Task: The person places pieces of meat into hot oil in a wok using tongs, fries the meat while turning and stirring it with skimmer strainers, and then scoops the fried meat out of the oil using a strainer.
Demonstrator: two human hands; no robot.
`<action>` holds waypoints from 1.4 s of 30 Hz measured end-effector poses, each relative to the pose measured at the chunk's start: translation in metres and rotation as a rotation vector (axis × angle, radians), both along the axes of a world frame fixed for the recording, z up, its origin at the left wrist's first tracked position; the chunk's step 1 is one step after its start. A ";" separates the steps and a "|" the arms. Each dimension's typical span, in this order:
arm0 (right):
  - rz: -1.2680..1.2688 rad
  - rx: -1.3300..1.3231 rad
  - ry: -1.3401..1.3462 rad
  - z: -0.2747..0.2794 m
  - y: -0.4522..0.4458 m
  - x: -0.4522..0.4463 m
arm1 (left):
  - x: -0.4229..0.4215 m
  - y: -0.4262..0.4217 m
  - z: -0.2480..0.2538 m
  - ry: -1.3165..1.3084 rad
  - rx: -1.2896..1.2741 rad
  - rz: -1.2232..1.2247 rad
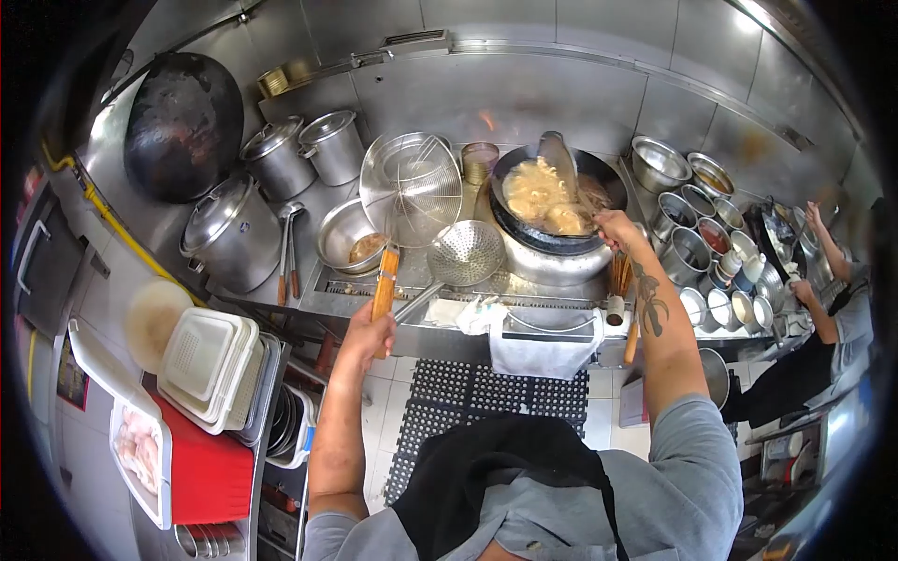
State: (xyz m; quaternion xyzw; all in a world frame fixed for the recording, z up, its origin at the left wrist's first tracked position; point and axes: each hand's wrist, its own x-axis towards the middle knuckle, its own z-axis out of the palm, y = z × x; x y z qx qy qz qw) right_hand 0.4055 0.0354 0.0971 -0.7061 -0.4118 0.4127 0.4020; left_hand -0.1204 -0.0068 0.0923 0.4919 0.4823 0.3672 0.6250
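My left hand (370, 334) is closed around the wooden handle (384, 290) of a large wire skimmer (412, 190), held upright over the counter's front edge. A perforated strainer (466, 253) rests beside it, its metal handle passing close to my left fingers. My right hand (615, 230) is closed at the near right rim of a black wok (507, 208), gripping what looks like a ladle (557, 157) that reaches across the wok. Pale battered-looking pieces (540, 190) sit in bubbling oil. The grip itself is partly hidden.
Lidded steel pots (231, 234) and a steel bowl (351, 236) stand left. Several seasoning containers (686, 252) crowd the right side. A white cloth (545, 348) hangs from the front rail. A co-worker's arm (823, 313) is at far right. White baskets (208, 369) stand at left.
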 end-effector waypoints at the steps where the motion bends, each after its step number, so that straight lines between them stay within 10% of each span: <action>1: -0.011 0.016 -0.130 -0.001 -0.005 -0.002 | 0.007 0.005 0.000 0.023 0.033 -0.013; 8: 0.247 0.351 -0.954 -0.041 -0.034 0.017 | 0.071 0.050 0.019 0.138 0.158 -0.069; 24: -0.036 0.125 -1.050 -0.023 -0.109 -0.031 | 0.178 0.197 0.013 0.658 0.866 -0.076; 39: -0.155 0.358 -0.818 -0.045 -0.110 -0.068 | 0.239 0.283 -0.027 0.842 0.797 -0.383; 41: -0.337 0.068 0.079 -0.014 -0.116 -0.089 | 0.239 0.269 -0.023 0.661 0.449 -0.450; 42: -0.338 0.071 0.079 -0.009 -0.119 -0.093 | 0.238 0.263 -0.026 0.661 0.452 -0.450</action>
